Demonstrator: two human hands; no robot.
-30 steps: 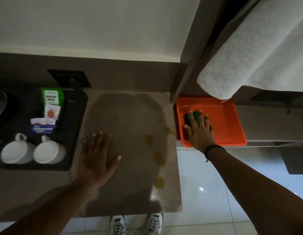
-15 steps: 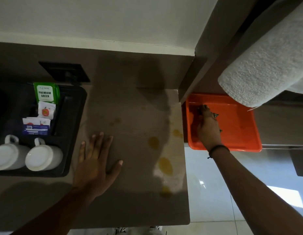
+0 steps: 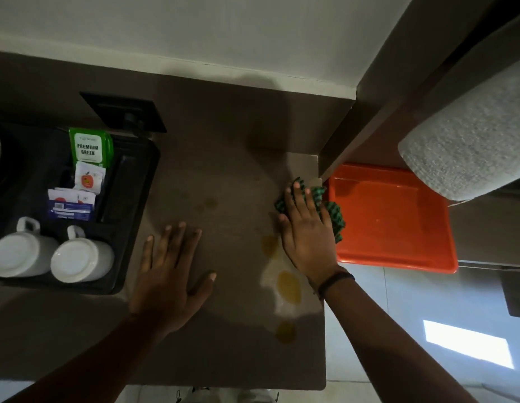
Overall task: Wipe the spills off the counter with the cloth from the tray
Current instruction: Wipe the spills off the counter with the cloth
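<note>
A green and black checked cloth [image 3: 334, 212] lies on the right edge of the brown counter [image 3: 229, 175], under my right hand [image 3: 306, 234], which presses flat on it. The cloth's right part hangs over the orange tray [image 3: 398, 222], which holds nothing else. Yellow spills sit on the counter just below that hand: one [image 3: 269, 246] by its heel, a larger one [image 3: 289, 286] and a third [image 3: 285, 332] near the front edge. A fainter stain [image 3: 209, 203] lies further left. My left hand [image 3: 168, 277] rests flat on the counter with fingers spread.
A black tray [image 3: 130, 228] at the left holds two upturned white mugs [image 3: 81, 257] and tea sachets [image 3: 88, 148]. A grey towel [image 3: 471, 141] hangs above the orange tray. A brown wall panel [image 3: 369, 112] borders the counter's right. Tiled floor lies below right.
My right hand has lifted the cloth out of the orange tray and moved left, setting it on the counter's right edge. My left hand has stayed in place.
</note>
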